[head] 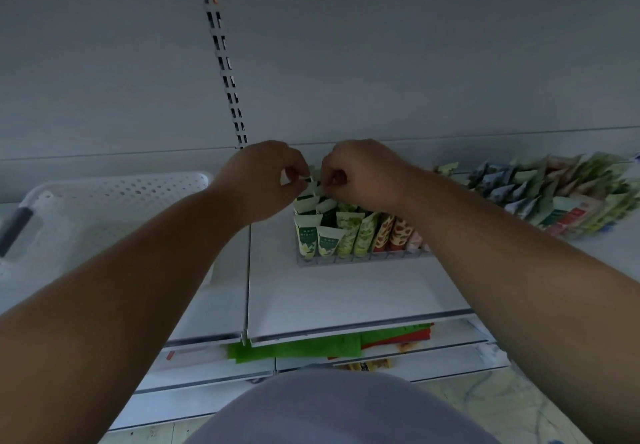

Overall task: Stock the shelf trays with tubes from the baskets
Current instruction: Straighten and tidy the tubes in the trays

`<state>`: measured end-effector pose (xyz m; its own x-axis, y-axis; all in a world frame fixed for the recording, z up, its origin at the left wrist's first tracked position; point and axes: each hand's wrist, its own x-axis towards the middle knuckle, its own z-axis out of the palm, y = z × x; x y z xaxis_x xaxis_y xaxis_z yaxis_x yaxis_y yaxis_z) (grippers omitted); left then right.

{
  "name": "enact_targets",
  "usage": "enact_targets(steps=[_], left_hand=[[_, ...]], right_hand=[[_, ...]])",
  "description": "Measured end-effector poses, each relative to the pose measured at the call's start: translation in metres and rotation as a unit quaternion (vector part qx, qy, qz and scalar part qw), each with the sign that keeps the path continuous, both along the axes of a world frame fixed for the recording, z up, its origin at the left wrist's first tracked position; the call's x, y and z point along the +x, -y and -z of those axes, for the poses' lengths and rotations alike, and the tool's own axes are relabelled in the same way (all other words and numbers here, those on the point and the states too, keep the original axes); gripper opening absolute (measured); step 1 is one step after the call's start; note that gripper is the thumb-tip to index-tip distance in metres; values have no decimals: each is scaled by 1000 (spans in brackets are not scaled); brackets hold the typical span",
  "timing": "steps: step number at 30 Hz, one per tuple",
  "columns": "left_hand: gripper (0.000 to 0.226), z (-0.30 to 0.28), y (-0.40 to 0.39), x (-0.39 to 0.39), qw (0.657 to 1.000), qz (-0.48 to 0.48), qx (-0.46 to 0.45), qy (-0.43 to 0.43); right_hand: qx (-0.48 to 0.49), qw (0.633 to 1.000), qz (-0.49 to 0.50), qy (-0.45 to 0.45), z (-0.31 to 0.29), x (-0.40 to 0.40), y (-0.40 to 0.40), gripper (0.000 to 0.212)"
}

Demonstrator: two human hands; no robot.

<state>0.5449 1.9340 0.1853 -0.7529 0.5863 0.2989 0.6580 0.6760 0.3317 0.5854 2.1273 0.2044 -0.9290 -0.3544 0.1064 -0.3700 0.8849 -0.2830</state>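
- A pale grey back panel [381, 62] is filling the upper half of the view, in dim, cool, even light.
- A slotted metal upright [227, 72] is running down the panel to the shelf's rear edge.
- A white shelf [339, 291] is spanning the width, with a seam [248, 270] dividing it into two boards.
- Lower white shelves [207, 367] are stepping outward beneath it, with green sheets [294, 348] and red sheets [408, 334] lying there.
- A pale, mottled floor [502, 409] is showing at lower right.
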Motion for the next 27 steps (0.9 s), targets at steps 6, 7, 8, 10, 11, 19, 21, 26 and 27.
enact_targets(steps=[6, 7, 8, 10, 11, 19, 21, 26, 27], left_hand=[[9, -4, -4, 5, 996, 47, -78, -5], [10, -4, -5, 5, 995, 44, -87, -4], [10, -4, -6, 5, 995, 41, -92, -4], [11, -4, -8, 5, 994, 35, -99, -1], [11, -4, -9, 5, 994, 32, -102, 1], [15, -8, -18, 10, 995, 37, -93, 6], [15, -9, -20, 11, 994, 43, -102, 16], [14, -12, -22, 13, 990, 46, -127, 28], [14, -12, -23, 13, 990, 44, -131, 27]], right_hand=[[40, 998, -17, 36, 2, 2, 0, 12], [40, 998, -10, 36, 4, 1, 1, 12], [38, 999, -4, 36, 5, 1, 2, 13], [31, 999, 5, 40, 6, 3, 2, 14], [27, 999, 7, 42, 6, 4, 1, 14], [-22, 998, 44, 47, -10, 12, -24, 11], [2, 996, 42, 75, -9, 12, -23, 9], [30, 995, 42, 86, -4, 10, -21, 5], [35, 994, 41, 90, -5, 11, -22, 7]])
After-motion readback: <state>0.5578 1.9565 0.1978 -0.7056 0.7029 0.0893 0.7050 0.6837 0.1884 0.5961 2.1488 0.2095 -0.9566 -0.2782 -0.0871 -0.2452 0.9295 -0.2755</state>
